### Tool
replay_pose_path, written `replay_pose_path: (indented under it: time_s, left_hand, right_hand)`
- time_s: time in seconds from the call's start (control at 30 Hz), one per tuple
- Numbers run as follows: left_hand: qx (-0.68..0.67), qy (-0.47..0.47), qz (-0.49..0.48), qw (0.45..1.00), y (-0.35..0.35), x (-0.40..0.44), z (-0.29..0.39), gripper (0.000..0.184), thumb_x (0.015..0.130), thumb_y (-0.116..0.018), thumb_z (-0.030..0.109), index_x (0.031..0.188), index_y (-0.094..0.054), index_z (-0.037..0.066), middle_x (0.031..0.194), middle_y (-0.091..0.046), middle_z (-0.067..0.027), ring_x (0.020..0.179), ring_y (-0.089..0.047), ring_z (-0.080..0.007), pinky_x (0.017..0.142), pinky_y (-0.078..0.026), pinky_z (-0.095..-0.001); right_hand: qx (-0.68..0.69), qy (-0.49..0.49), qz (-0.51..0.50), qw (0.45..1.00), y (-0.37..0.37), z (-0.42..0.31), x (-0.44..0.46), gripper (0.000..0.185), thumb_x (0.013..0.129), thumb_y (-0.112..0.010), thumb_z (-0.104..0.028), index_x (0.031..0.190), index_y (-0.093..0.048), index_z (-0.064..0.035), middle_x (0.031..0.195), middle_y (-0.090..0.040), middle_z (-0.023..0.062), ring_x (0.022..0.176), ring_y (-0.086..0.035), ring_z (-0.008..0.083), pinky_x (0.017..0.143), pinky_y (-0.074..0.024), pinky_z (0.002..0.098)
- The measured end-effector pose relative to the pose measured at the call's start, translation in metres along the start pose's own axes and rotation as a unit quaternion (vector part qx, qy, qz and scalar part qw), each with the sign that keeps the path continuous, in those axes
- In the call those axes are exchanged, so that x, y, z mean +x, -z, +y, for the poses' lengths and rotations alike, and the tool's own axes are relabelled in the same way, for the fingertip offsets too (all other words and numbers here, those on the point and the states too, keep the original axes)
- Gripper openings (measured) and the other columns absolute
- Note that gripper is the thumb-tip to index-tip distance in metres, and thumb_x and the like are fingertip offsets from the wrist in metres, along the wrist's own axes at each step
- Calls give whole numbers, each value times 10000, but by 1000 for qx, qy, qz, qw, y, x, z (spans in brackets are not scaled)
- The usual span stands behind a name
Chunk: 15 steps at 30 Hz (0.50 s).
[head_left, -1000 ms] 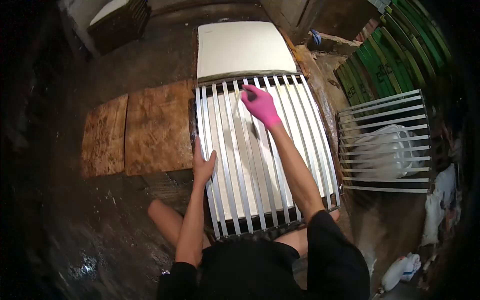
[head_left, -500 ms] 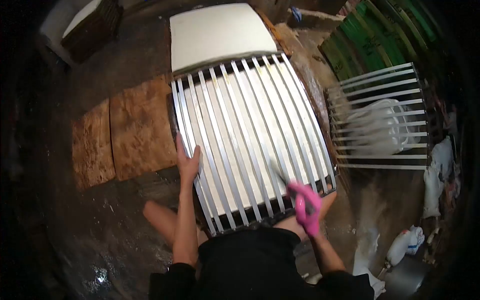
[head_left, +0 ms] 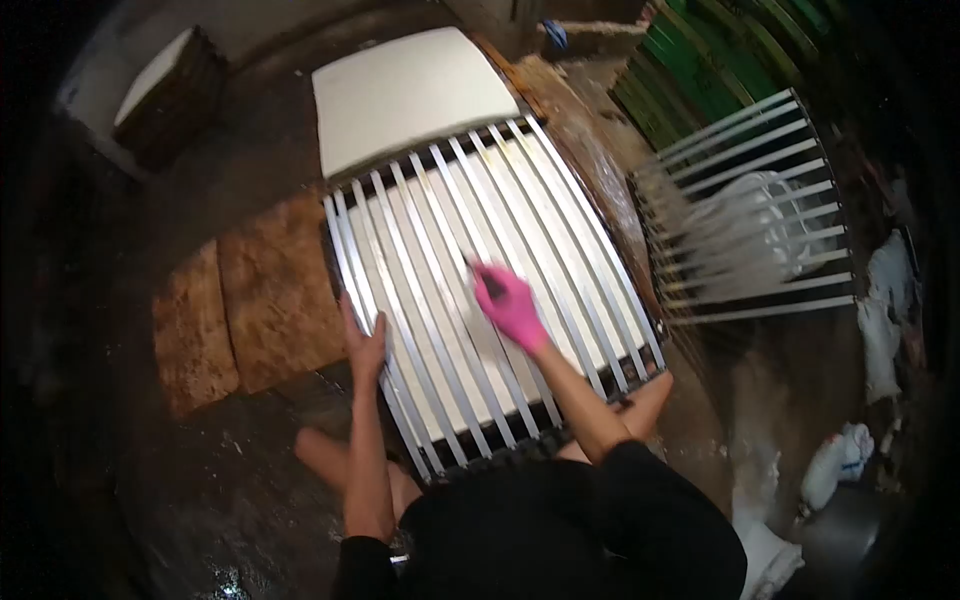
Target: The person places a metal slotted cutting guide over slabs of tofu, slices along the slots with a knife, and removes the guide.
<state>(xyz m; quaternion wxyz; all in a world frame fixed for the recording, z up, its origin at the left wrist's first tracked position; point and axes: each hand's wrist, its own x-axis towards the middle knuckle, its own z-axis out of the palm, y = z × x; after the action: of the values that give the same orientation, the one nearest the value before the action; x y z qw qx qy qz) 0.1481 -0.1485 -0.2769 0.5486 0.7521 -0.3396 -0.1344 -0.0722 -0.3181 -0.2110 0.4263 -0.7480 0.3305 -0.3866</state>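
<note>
A metal slatted frame (head_left: 452, 240) lies over a white slab (head_left: 403, 262) on the stand in front of me. My left hand (head_left: 366, 345), bare, is on the frame's left edge, thumb on top and fingers along the outer side. In a pink glove, my right hand (head_left: 512, 308) is closed around the dark handle of a knife (head_left: 487, 283). Its slim blade is blurred and points up and left between two slats near the middle. Whether the tip touches the slab I cannot tell.
Another white slab (head_left: 410, 95) lies just beyond the frame. Brown boards (head_left: 275, 285) are at the left. On the right, a second slatted frame (head_left: 750, 220) stands over a white plastic basin (head_left: 770, 225), near green panels (head_left: 700, 70). White sacks (head_left: 835, 465) lie lower right.
My right hand has moved with the knife from the frame's lower right up and left to its middle. My left hand stays on the frame's left edge. The view has shifted slightly.
</note>
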Motion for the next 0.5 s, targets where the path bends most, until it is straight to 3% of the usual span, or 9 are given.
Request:
replay_pose_path:
  time_s: [0.07,0.1,0.13,0.17,0.27,0.33,0.37,0.43,0.5]
  left_hand:
    - [-14,25,-1,1000,3,-3,29,763,912,-636,45,1543,-210,-13,1592,-253,-197,1471,-239,-276,1198,-173,-355]
    - [-20,31,-2,999,4,-7,27,762,911,-636,43,1541,-211,-15,1592,-253,-198,1471,-241,-274,1197,-176,-354]
    - [-23,29,-4,999,7,-4,25,762,910,-637,41,1540,-213,-18,1592,-254,-198,1470,-242,-273,1195,-178,-353]
    - [-26,29,-6,999,9,-4,24,761,909,-638,38,1539,-215,-20,1592,-254,-199,1470,-244,-272,1194,-181,-353]
    - [-36,26,-1,999,4,-5,23,757,899,-642,26,1532,-232,-28,1585,-268,-202,1463,-262,-273,1191,-191,-355]
    - [-23,29,10,999,5,-6,28,760,890,-646,22,1529,-238,-34,1579,-277,-203,1461,-267,-274,1191,-189,-356]
    - [-51,20,9,998,2,-6,23,769,885,-648,21,1528,-231,-39,1576,-278,-207,1462,-265,-275,1192,-187,-356]
    - [-44,19,4,999,2,-5,24,771,887,-644,23,1527,-220,-48,1573,-275,-216,1463,-262,-279,1193,-185,-357]
    - [-46,15,5,999,3,-4,23,768,892,-637,23,1526,-211,-55,1575,-268,-220,1464,-259,-281,1193,-184,-356]
  right_hand:
    - [-86,45,-33,995,77,-51,-127,274,845,-677,-73,1117,-697,-49,931,-687,131,823,-679,248,742,-538,352]
    - [-41,-34,-90,995,111,-84,-173,294,828,-655,-22,1120,-694,-23,892,-685,133,821,-681,246,742,-530,340]
    - [-33,-67,-164,984,141,-116,-191,303,823,-622,10,1118,-692,7,874,-698,138,807,-686,237,731,-527,332]
    - [-30,-45,-133,990,157,-125,-181,307,830,-603,15,1124,-690,16,875,-704,139,799,-686,232,735,-531,328]
    - [24,-56,85,994,148,-92,-118,298,882,-547,-1,1147,-674,47,974,-720,159,874,-705,247,801,-551,332]
    - [-100,87,71,989,112,-48,-23,306,908,-607,-90,1195,-661,0,1017,-717,169,904,-709,258,812,-555,340]
    - [-85,27,30,996,91,-38,23,317,910,-629,-129,1214,-663,-44,1044,-707,176,907,-708,256,820,-553,334]
    - [-71,135,53,987,41,-15,118,321,881,-680,-201,1180,-685,-85,969,-715,172,889,-707,270,795,-556,333]
    - [-63,-19,-45,997,7,-16,186,342,851,-704,-322,1091,-719,-78,979,-719,177,903,-706,288,804,-555,345]
